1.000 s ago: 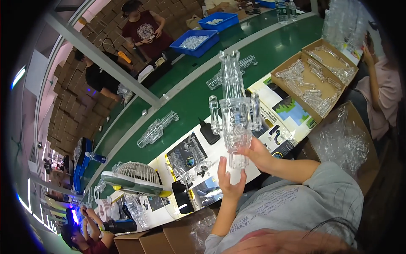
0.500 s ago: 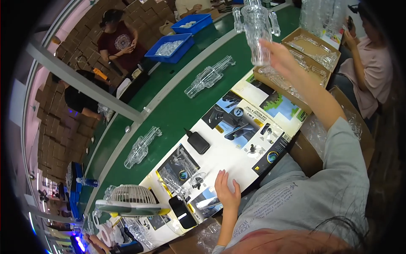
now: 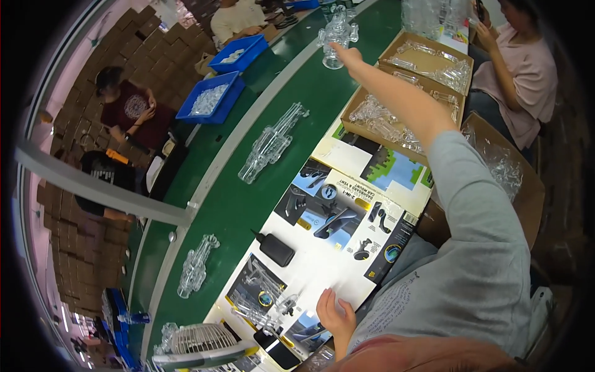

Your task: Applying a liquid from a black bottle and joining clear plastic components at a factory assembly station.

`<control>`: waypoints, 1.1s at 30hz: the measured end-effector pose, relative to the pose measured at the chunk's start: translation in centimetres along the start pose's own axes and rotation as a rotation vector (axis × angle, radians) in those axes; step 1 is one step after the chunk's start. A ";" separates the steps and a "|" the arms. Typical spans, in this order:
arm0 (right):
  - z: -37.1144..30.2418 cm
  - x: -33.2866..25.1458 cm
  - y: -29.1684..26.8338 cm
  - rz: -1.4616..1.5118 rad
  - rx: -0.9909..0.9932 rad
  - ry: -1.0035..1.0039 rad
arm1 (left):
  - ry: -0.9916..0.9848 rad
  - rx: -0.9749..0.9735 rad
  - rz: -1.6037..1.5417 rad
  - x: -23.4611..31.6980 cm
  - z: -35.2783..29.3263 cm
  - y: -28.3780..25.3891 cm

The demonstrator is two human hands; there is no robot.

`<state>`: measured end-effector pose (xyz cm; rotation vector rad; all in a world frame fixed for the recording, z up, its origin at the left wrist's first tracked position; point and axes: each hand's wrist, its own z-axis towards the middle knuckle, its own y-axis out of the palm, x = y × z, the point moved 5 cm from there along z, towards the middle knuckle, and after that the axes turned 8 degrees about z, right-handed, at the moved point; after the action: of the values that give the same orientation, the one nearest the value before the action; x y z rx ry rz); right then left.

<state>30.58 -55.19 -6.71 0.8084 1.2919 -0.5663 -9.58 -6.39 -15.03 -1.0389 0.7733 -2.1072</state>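
Observation:
My right hand is stretched far out over the green belt. Its fingers are closed on the lower part of a clear plastic assembly with side arms, held upright; whether its base touches the belt I cannot tell. My left hand rests by the near edge of the board covered in printed card, fingers extended and holding nothing. Close to it lie loose clear plastic pieces. Two similar clear assemblies, a longer one and a shorter one, lie on the belt.
A black squeeze bottle lies on the board. A small fan stands at the near left. Cardboard trays of clear parts sit at right, beside a seated person. Blue bins and other people are beyond the belt.
My right hand has carried the clear assembly farther out and lower, over the belt. The whole view has shifted. My left hand stays by the board's near edge, empty.

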 end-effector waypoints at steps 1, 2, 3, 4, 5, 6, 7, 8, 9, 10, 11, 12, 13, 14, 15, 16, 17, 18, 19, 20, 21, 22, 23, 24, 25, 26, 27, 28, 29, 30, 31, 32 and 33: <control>0.5 0.8 0.3 0.003 0.010 0.009 | -0.013 -0.001 0.017 -0.1 0.0 0.1; 0.9 1.7 1.0 0.009 0.009 0.050 | -0.027 0.005 0.039 -0.3 0.1 0.2; 1.3 2.6 1.7 0.015 0.004 0.092 | -0.054 -0.003 0.053 -0.4 0.0 0.3; 1.5 3.4 2.4 0.024 0.003 0.100 | -0.052 -0.005 0.065 -0.6 0.1 0.3; 2.6 4.4 2.5 0.081 0.035 0.129 | -0.026 0.002 0.104 -0.5 0.1 0.4; 4.0 5.2 2.1 0.135 0.071 0.152 | 0.002 0.009 0.136 -0.3 0.3 0.6; 5.4 5.8 1.7 0.137 0.079 0.141 | -0.003 -0.026 0.127 -0.1 0.4 0.6; 6.9 7.0 1.2 0.098 0.102 0.156 | 0.000 -0.023 0.120 0.2 0.6 0.7; 7.3 8.1 1.6 0.064 0.112 0.183 | -0.027 -0.030 0.137 0.2 0.7 0.7; 7.8 9.0 2.2 0.066 0.102 0.189 | -0.055 -0.036 0.154 0.1 0.8 0.7; 7.8 10.2 2.9 0.095 0.094 0.192 | -0.078 -0.037 0.156 -0.1 0.7 0.6; 7.8 11.3 3.7 0.124 0.086 0.197 | -0.089 -0.037 0.170 -0.2 0.9 0.5; 8.0 12.4 4.5 0.104 0.095 0.240 | -0.091 -0.042 0.186 -0.3 1.0 0.4; 9.5 12.5 3.9 0.101 0.094 0.233 | -0.082 -0.044 0.180 -0.2 1.1 0.3; 11.5 12.1 2.3 0.135 0.105 0.206 | -0.077 -0.037 0.162 -0.1 1.2 0.2; 12.6 12.3 1.7 0.170 0.104 0.190 | -0.086 -0.060 0.138 -0.1 1.2 0.3; 12.5 13.3 2.3 0.171 0.084 0.206 | -0.108 -0.086 0.137 -0.3 1.3 0.5; 12.1 13.8 2.6 0.156 0.098 0.228 | -0.125 -0.083 0.158 -0.3 1.5 0.3; 11.7 14.1 3.1 0.138 0.115 0.248 | -0.114 -0.104 0.176 -0.2 1.7 0.2; 11.7 14.2 3.2 0.140 0.112 0.250 | -0.092 -0.126 0.179 -0.1 1.9 0.2; 11.8 14.1 3.2 0.196 0.115 0.260 | -0.092 -0.125 0.180 -0.2 2.0 0.2; 11.9 13.9 3.1 0.253 0.119 0.267 | -0.076 -0.145 0.177 -0.2 2.1 0.2; 11.0 14.8 4.0 0.249 0.100 0.324 | -0.074 -0.174 0.193 -0.4 2.1 0.4; 10.9 14.7 4.2 0.250 0.099 0.331 | -0.077 -0.177 0.199 -0.3 2.2 0.5; 10.7 14.7 4.4 0.285 0.094 0.345 | -0.103 -0.166 0.206 -0.2 2.2 0.5; 10.8 14.6 4.1 0.319 0.096 0.351 | -0.122 -0.154 0.205 -0.2 2.1 0.5; 11.1 14.4 3.8 0.266 0.096 0.361 | -0.119 -0.157 0.202 -0.1 2.0 0.5; 11.2 14.3 3.5 0.265 0.101 0.361 | -0.136 -0.144 0.182 -0.2 1.9 0.5; 11.3 14.4 3.5 0.213 0.070 0.378 | -0.154 -0.129 0.164 -0.3 1.8 0.5; 11.3 14.4 3.5 0.162 0.039 0.394 | -0.153 -0.130 0.164 -0.4 1.8 0.6; 11.2 14.4 3.4 0.162 0.040 0.394 | -0.145 -0.125 0.163 -0.4 1.8 0.6; 11.0 14.4 3.7 0.189 -0.019 0.388 | -0.139 -0.121 0.165 -0.5 1.7 0.6; 10.7 14.4 4.1 0.216 -0.079 0.380 | -0.139 -0.122 0.167 -0.6 1.4 0.7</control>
<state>43.18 -60.15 -19.13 1.0072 1.5370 -0.1911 -7.90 -6.68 -15.09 -1.1319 0.8962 -1.8456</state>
